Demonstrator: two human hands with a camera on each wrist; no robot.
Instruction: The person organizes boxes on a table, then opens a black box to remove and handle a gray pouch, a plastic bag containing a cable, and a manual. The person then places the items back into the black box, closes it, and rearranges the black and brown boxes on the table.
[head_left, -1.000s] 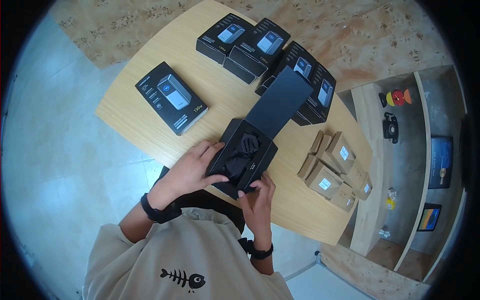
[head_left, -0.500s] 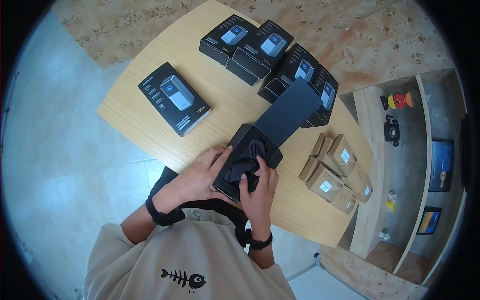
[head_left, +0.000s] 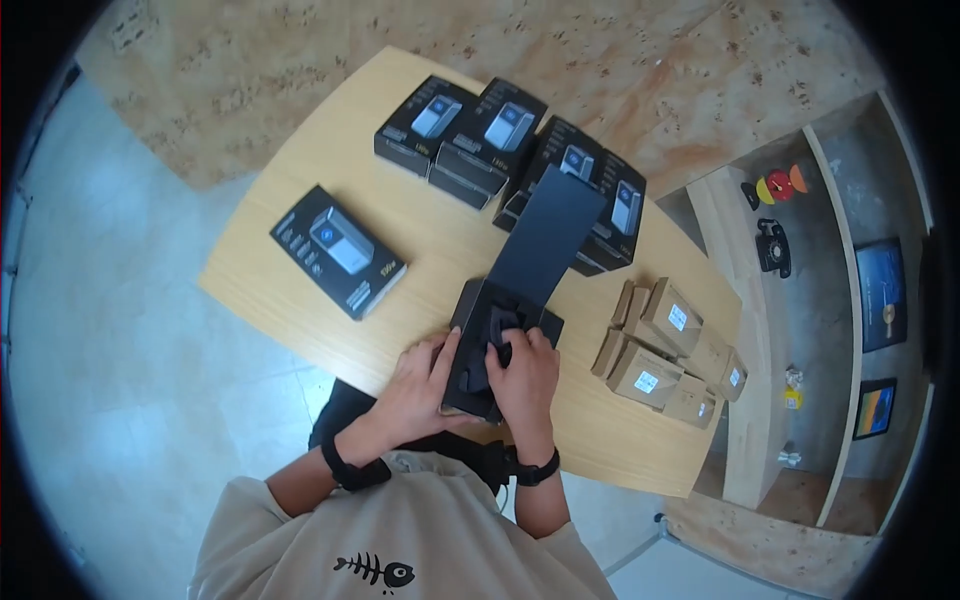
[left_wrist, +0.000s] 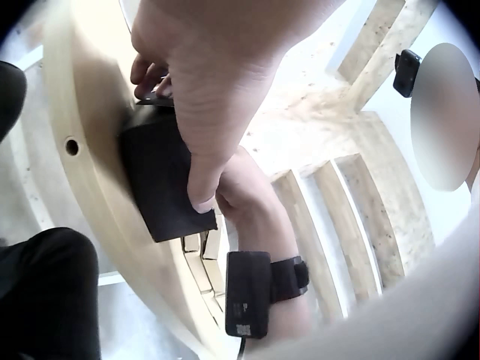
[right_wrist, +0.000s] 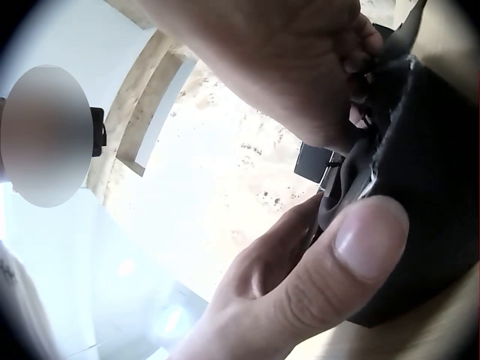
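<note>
An uncovered black box (head_left: 468, 390) sits at the table's near edge, its dark lid (head_left: 548, 235) raised away from the person. The left hand (head_left: 412, 385) grips the box's left side; in the left wrist view its thumb lies along the wall of the black box (left_wrist: 161, 180). Inside the box, the right hand (head_left: 527, 385) pinches dark cloth-like material (head_left: 500, 322). The right wrist view shows the right hand (right_wrist: 300, 82) reaching in over soft dark material (right_wrist: 351, 180), and the left thumb on the near edge. What lies beneath the material is hidden.
A closed black printed box (head_left: 340, 252) lies at the left of the wooden table (head_left: 410, 250). Several similar boxes (head_left: 495, 130) stand at the far edge. Small brown cartons (head_left: 645, 375) are grouped at the right, beside a shelf unit (head_left: 745, 350).
The right hand has moved from the box's near edge into it and now pinches the dark material. The left hand has shifted along the left side. The head view has tilted slightly.
</note>
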